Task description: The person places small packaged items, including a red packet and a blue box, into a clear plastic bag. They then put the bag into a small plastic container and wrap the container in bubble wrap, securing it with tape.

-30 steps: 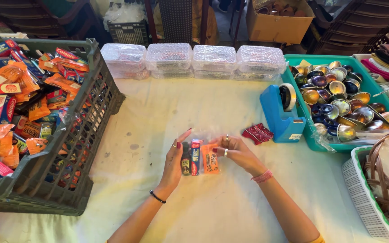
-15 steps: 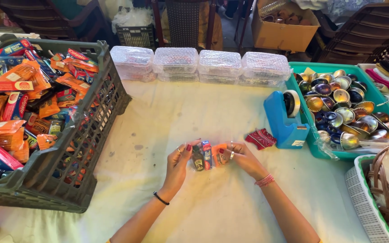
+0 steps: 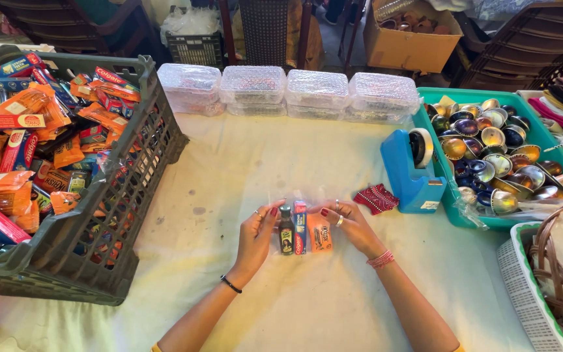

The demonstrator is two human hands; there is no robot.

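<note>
Both my hands hold a small clear plastic pouch (image 3: 302, 229) flat on the white tablecloth in the middle of the view. Inside it stand a small dark bottle (image 3: 286, 230), a red and blue boxed tube (image 3: 300, 228) and an orange sachet (image 3: 321, 236), side by side. My left hand (image 3: 257, 236) grips the pouch's left edge next to the bottle. My right hand (image 3: 348, 225), with rings and a pink bracelet, pinches the right edge by the sachet.
A dark plastic crate (image 3: 109, 215) of orange sachets and boxed tubes stands at left. Several clear lidded boxes (image 3: 288, 91) line the back. A blue tape dispenser (image 3: 413, 171), red cloth pieces (image 3: 376, 198), a green tray (image 3: 434, 153) of shiny bowls and white baskets (image 3: 522, 287) lie right.
The pouch with its items has been squared up and laid flatter between my hands, which have closed in on its two edges. The camera has tilted slightly.
</note>
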